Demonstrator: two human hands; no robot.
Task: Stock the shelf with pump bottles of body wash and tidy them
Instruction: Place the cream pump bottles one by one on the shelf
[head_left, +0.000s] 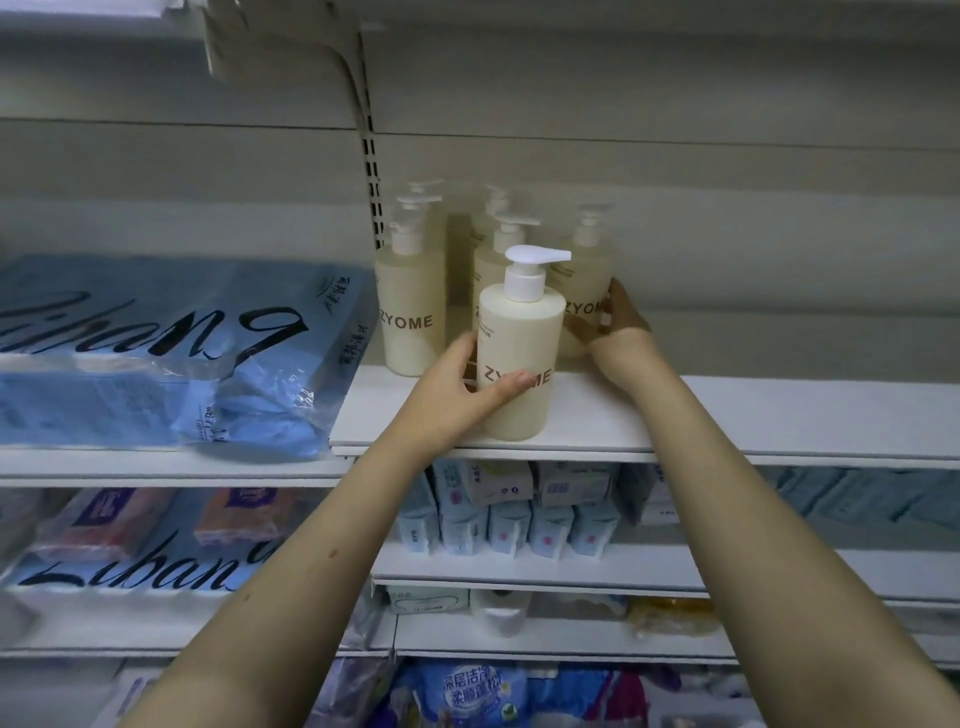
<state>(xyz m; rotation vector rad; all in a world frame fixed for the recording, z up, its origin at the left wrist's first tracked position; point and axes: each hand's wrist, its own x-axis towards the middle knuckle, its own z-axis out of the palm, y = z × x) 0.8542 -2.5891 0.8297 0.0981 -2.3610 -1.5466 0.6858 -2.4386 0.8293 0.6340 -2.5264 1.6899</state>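
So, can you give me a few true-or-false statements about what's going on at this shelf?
1. The left hand grips the front cream plastic pump bottle. True.
2. That bottle lies on its side. False: it stands upright near the front edge of the white shelf.
3. The right hand holds nothing. False: it holds the rear cream pump bottle on the right.
4. Blue plastic-wrapped packs lie left of the bottles. True.
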